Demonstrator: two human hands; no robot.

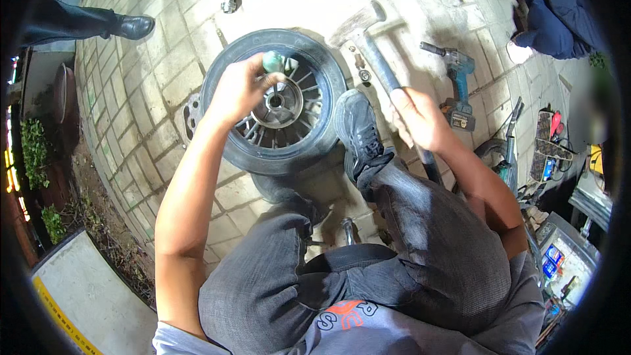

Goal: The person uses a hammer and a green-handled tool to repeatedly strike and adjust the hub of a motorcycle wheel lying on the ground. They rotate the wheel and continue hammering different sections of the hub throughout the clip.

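A spoked wheel with a black tire [220,128] lies flat on the paving before me. Over its hub [289,115], my left hand [243,85] is closed round what looks like a screwdriver [272,61] with a pale green handle. Its thin shaft points down toward the hub's center hole; whether the tip touches is unclear. My right hand [420,118] grips a hammer [379,62] partway along the handle. The hammer's head is beyond the wheel's right side, blurred as if moving. My black shoe [360,131] stands against the tire's right edge.
A teal impact wrench [460,75] lies at right, beside small metal parts [361,69]. A perforated disc [192,115] shows at the wheel's left edge. Another person's black shoe [135,27] is at far left. Dark blue cloth [555,26] occupies the upper right; a toolbox [565,256] stands lower right.
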